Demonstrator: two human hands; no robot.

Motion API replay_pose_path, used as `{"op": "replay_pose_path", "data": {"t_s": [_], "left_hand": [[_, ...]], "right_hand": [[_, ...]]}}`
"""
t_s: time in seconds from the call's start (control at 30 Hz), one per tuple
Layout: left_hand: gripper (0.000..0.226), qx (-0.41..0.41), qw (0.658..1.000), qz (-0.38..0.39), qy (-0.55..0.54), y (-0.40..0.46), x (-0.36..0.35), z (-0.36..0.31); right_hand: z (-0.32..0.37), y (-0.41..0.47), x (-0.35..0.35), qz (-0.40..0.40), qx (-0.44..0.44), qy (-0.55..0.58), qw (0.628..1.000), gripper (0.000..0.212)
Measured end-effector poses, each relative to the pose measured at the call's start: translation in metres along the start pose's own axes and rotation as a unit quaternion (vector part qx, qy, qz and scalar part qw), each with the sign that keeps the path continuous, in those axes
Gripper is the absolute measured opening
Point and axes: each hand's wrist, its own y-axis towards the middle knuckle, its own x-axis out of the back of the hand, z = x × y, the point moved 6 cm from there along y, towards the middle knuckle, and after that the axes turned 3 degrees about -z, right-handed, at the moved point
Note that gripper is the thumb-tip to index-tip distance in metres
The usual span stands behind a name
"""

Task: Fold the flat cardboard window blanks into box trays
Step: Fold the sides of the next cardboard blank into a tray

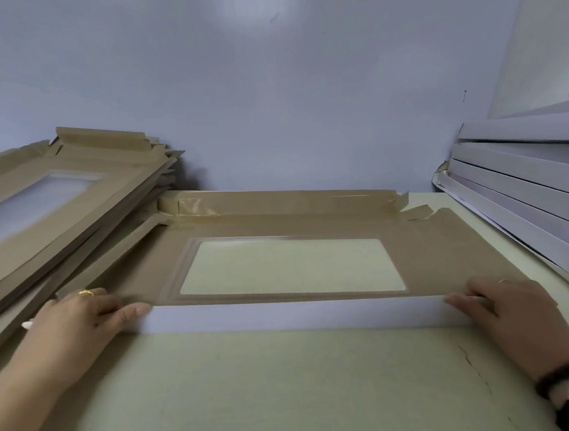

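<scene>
At the blank (434, 257)'s near flap (295, 312), both hands (79, 319) grip its ends, fingertips hidden.

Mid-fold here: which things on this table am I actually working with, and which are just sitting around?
In the job:
- cardboard blank flat on the table, near flap turned up
- left hand and right hand, each holding an end of that flap
- stack of unfolded blanks at left

Lying about:
- white boards stacked at right
- wall behind
</scene>
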Motion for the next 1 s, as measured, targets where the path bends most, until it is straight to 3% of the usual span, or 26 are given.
{"op": "replay_pose_path", "data": {"t_s": [0.13,0.3,0.47,0.6,0.67,0.77,0.87,0.93,1.0], "left_hand": [[0.029,0.037,0.998,0.043,-0.006,0.007,-0.002,-0.008],[0.054,0.095,0.993,0.062,0.043,0.017,-0.004,-0.002],[0.038,0.122,0.987,0.067,0.082,0.015,-0.009,-0.001],[0.021,0.110,0.993,0.049,0.018,0.009,-0.013,-0.014],[0.031,0.051,0.998,0.034,-0.016,0.006,-0.016,-0.035],[0.052,-0.033,0.994,0.096,-0.043,-0.006,-0.029,-0.089],[0.103,-0.077,0.978,0.196,-0.009,-0.019,-0.052,-0.136],[0.098,-0.079,0.971,0.226,0.008,-0.022,-0.062,-0.151],[0.068,-0.073,0.969,0.235,0.019,-0.021,-0.068,-0.154]], "right_hand": [[-0.002,0.006,-0.007,0.020,-0.012,-0.006,1.000,0.037],[-0.008,0.011,-0.012,0.048,-0.064,0.000,0.997,0.035],[-0.016,0.014,-0.016,0.058,-0.107,-0.003,0.993,0.022],[-0.028,0.009,-0.035,0.176,-0.150,-0.104,0.967,0.053],[-0.026,0.007,-0.041,0.210,-0.146,-0.148,0.955,0.054],[-0.004,0.007,-0.042,0.191,-0.097,-0.214,0.953,0.050],[0.044,0.005,-0.050,0.154,0.020,-0.174,0.972,0.050],[0.082,-0.002,-0.059,0.177,0.094,-0.092,0.975,0.050],[0.116,-0.012,-0.070,0.209,0.157,-0.037,0.965,0.052]]}}
